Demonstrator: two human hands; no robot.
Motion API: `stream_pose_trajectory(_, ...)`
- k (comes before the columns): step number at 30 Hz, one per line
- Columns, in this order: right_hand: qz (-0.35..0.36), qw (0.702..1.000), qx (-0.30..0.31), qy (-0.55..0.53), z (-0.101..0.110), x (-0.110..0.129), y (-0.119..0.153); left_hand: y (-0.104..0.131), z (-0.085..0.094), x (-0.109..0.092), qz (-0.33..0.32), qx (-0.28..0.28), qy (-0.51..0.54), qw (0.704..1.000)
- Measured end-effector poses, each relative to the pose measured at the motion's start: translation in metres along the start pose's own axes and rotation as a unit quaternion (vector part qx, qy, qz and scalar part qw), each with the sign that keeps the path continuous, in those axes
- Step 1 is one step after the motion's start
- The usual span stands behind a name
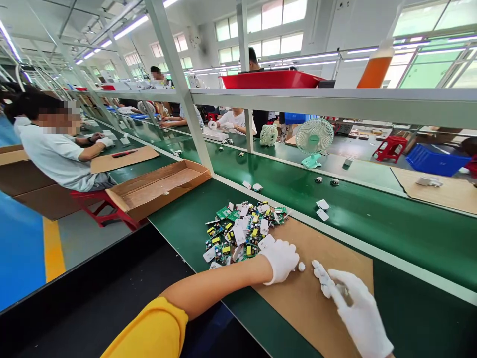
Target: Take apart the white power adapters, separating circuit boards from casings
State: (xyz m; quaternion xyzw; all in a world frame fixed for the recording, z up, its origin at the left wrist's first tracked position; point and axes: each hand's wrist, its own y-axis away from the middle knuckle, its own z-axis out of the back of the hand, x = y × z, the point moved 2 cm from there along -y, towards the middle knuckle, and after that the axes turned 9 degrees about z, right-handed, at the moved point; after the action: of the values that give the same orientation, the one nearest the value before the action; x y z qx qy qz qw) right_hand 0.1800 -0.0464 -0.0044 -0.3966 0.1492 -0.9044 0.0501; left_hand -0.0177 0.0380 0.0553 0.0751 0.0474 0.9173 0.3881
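My left hand point(282, 261), in a white glove, is on the brown cardboard sheet point(316, 318) beside a pile of small circuit boards point(238, 231). Its fingers are curled and hide whatever may be in them. The pile mixes green boards, yellow components and white plastic pieces. Just right of those fingers lies a small white rounded piece point(301, 266). My right hand point(357, 308), gloved too, is over the sheet's right part with thumb and finger apart. Several small white pieces point(322, 278) lie in a row at its fingertips; whether they are gripped is unclear.
An open cardboard tray point(167, 189) sits left of the pile. Beyond a pale rail runs a green belt point(283, 179) with white pieces point(322, 210). A green fan point(315, 139) stands behind it. A shelf point(335, 104) crosses above. A co-worker point(59, 149) sits at left.
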Motion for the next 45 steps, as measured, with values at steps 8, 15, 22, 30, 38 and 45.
stream_pose_trajectory(8,0.027,0.939,0.184,0.289,-0.022,0.021,-0.028,0.011,-0.009,0.012,-0.01,0.013,0.006,1.0)
stream_pose_trajectory(15,-0.042,0.935,0.141,0.324,-0.003,0.015,-0.051,0.022,-0.012,0.008,-0.019,-0.05,0.046,0.998)
stream_pose_trajectory(22,0.144,0.955,0.163,0.204,-0.034,0.036,-0.053,0.033,0.002,0.001,0.009,-0.073,0.227,0.971)
stream_pose_trajectory(30,-0.043,0.998,0.042,-0.037,-0.028,0.024,-0.03,0.024,-0.02,-0.002,0.028,-0.016,0.855,0.518)
stream_pose_trajectory(38,-0.161,0.914,-0.085,-0.362,-0.007,0.033,-0.019,-0.004,-0.016,-0.027,-0.002,0.03,0.943,0.332)
stream_pose_trajectory(45,-0.129,0.94,-0.081,-0.307,-0.014,0.024,-0.006,-0.015,-0.048,-0.029,-0.002,-0.002,0.92,0.392)
